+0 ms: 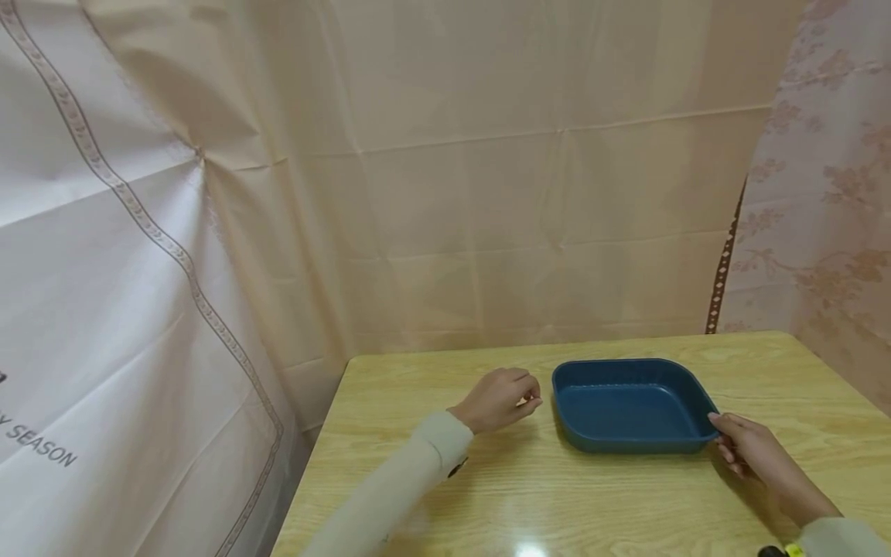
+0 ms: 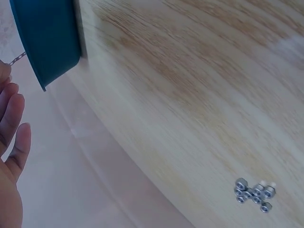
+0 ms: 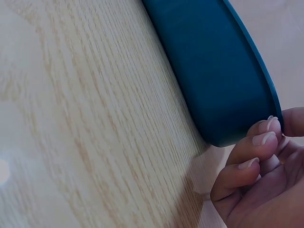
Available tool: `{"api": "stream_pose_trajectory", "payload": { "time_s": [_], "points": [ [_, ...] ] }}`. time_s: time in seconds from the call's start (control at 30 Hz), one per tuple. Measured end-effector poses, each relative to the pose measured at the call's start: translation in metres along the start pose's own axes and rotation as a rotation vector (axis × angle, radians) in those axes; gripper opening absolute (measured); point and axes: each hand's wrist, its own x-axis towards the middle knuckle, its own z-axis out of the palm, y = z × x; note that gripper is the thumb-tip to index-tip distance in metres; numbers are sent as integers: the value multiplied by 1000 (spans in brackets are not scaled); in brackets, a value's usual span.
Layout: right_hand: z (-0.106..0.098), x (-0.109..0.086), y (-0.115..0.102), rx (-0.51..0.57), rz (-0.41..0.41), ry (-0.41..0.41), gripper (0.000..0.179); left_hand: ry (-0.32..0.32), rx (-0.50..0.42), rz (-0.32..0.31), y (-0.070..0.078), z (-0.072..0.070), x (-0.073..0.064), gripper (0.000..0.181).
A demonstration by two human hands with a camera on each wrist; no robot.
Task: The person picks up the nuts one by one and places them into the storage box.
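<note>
A deep blue rectangular tray (image 1: 629, 445) with rounded corners sits on the right half of the table. My right hand (image 1: 755, 456) pinches its near right corner, thumb over the rim and fingers below; the right wrist view shows those fingers (image 3: 251, 145) curled against the outer wall. Left of the tray, my left hand (image 1: 497, 398) hovers with loosely bent fingers and nothing visible in them. Several small metal nuts (image 2: 251, 194) lie clustered on the wood in the left wrist view, away from the left hand's fingers (image 2: 13, 111). They do not show in the head view.
The wood-grain table (image 1: 390, 418) ends at a beige cloth (image 1: 522, 232) behind it. A white printed cloth (image 1: 104, 309) hangs on the left and a floral one (image 1: 821, 193) on the right. A small black and yellow object (image 1: 792, 550) shows beside the right sleeve.
</note>
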Motion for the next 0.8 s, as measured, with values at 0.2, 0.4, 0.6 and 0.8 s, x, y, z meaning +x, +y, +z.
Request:
{"api": "stream_pose_trajectory", "payload": {
  "time_s": [0.2,0.4,0.6,0.8],
  "points": [
    [1,-1,-1,5,-1,9,44,15,-14,7,3,2,7,7],
    [-1,-2,-2,-11,-3,11,45,5,-10,12,7,4,16,9],
    [0,-2,-4,-10,-4,18,44,-13,-9,29,13,6,24,12],
    [1,-1,-4,-23,5,11,44,-14,-36,42,15,13,29,10]
  ]
}}
